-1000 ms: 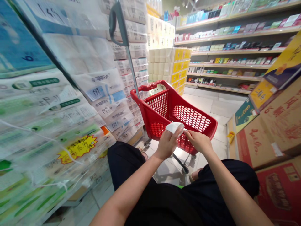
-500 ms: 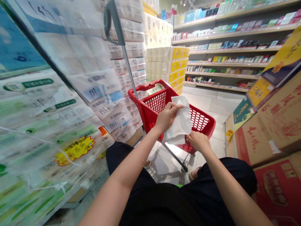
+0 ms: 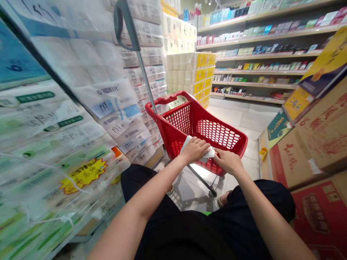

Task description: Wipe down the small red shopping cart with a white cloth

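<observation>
While the left hand (image 3: 195, 148) lies palm down over the white cloth (image 3: 208, 155), fingers together, the right hand (image 3: 230, 160) curls at the cloth's right end; whether either grips it, I can't tell. The red cart (image 3: 164, 133) stands just beyond, shelves (image 3: 260, 39) farther back.

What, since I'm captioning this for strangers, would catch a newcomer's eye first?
Probably the bright red cart mid-picture. Then the left hand over a white cloth at its near side, the right hand close by. The yellow starburst sign on the stacked packs at picture left stands out too.
</observation>
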{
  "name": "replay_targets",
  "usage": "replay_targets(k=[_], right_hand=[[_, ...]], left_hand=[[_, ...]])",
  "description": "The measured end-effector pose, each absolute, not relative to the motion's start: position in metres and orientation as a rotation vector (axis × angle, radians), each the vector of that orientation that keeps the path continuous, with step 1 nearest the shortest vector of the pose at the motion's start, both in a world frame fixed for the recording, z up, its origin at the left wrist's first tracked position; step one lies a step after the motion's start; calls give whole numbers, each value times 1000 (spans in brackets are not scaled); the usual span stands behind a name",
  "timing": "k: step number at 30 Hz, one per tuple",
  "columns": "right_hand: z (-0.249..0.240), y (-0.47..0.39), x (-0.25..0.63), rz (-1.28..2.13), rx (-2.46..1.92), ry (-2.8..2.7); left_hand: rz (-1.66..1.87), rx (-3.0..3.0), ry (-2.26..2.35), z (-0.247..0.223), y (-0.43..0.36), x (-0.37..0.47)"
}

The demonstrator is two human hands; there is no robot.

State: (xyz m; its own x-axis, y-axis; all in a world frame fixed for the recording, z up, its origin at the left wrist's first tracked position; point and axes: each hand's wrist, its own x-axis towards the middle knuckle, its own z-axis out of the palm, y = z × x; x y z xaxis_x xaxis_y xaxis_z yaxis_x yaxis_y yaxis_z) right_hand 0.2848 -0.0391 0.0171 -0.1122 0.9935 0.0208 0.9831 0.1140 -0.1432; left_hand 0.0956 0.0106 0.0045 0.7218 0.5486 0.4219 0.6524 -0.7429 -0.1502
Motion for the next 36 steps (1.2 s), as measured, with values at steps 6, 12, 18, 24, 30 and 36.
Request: replay_targets(k=[6,12,18,24,30,36], right_hand=[[18,-41,286,118,-1996,-2245],[15,-38,286,107,-2002,-2254],[16,-40,283,106,-1988,-2235],[15,-42,284,203,-1814,-2103],[10,-39,288,205,-1637,-1949],[8,-39,292,189,-1575,-1950]], left_hand=[[-407,-2651,-912,18,48,42],[-513,-2488,-1057,50,96,-51],[-656,-2267,-1214,53,102,-77],[-585,-2364,-1240,22,66,-4],[-661,-2470,-1235,0,18,82],[-670,-2606,-1168,-4,-18,142]])
